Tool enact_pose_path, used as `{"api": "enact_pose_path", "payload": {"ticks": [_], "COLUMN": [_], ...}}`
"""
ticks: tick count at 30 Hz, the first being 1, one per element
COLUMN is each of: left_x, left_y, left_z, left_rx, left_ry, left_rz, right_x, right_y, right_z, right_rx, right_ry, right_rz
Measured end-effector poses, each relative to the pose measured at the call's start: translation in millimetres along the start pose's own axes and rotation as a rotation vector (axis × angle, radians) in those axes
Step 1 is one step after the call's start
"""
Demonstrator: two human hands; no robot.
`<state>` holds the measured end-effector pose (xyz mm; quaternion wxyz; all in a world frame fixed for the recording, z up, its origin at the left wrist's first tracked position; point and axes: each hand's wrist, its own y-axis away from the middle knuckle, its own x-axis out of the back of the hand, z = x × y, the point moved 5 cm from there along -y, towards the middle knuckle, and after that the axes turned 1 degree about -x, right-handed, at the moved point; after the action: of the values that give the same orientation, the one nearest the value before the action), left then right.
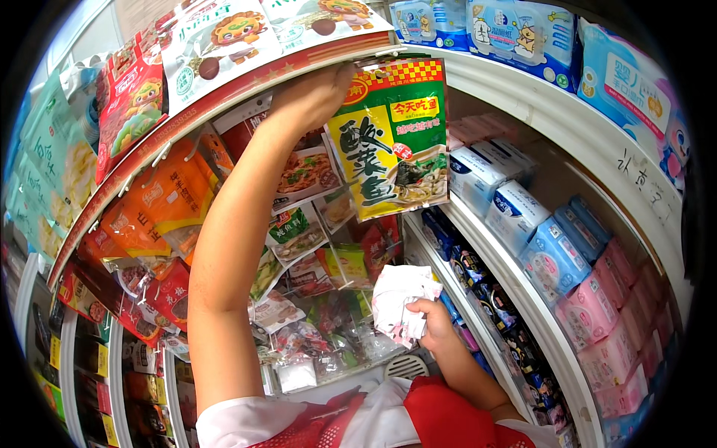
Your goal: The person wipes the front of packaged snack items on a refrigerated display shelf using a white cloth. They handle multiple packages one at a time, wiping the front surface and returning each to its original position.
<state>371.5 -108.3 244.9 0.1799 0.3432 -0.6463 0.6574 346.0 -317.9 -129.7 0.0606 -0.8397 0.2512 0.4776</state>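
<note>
My left hand (316, 92) is raised to the underside of the top shelf, beside a green and yellow packet of fish seasoning (392, 140) that hangs there. Its fingertips are hidden behind the shelf edge and the packet, so its grip cannot be made out. Lower down at the right, my right hand (434, 322) holds a crumpled white cloth (400, 302) with pink and dark marks. Behind my left forearm hang more seasoning packets (305, 173) on wire hooks.
Large white snack bags (221, 45) stand on the top shelf (235, 84). Orange packets (168, 193) hang at the left. Packs of tissues (515, 210) fill shelves at the right, below packs of wet wipes (521, 39). A round slotted grate (406, 367) lies low in the middle.
</note>
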Motion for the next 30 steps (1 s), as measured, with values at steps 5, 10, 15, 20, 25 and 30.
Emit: {"api": "enact_pose_path", "payload": {"ticks": [5, 10, 15, 20, 25, 30], "left_x": [-4.4, -3.3, 4.7, -1.8, -6.9, -8.0], "left_y": [-5.5, -0.1, 6.8, 0.0, -6.6, -8.4], "left_z": [3.1, 2.4, 13.7, 8.7, 10.6, 12.0], "left_rx": [0.188, 0.047, -0.114, -0.031, 0.015, -0.01], "left_ry": [-0.073, -0.074, -0.066, -0.075, -0.086, -0.17], "left_rz": [-0.151, -0.094, 0.023, -0.001, -0.129, -0.114], "right_x": [-0.3, -19.8, -29.4, -35.2, -31.4, -48.7], "right_y": [-24.1, -70.1, -100.3, -112.8, -126.0, -124.5], "right_z": [-26.8, -78.7, -103.8, -108.3, -110.9, -112.4], "right_rx": [0.017, 0.183, 0.274, 0.323, 0.299, 0.303], "right_ry": [-0.056, -0.131, -0.126, -0.149, -0.207, -0.185], "right_rz": [0.033, -0.07, -0.188, -0.17, -0.13, -0.235]}}
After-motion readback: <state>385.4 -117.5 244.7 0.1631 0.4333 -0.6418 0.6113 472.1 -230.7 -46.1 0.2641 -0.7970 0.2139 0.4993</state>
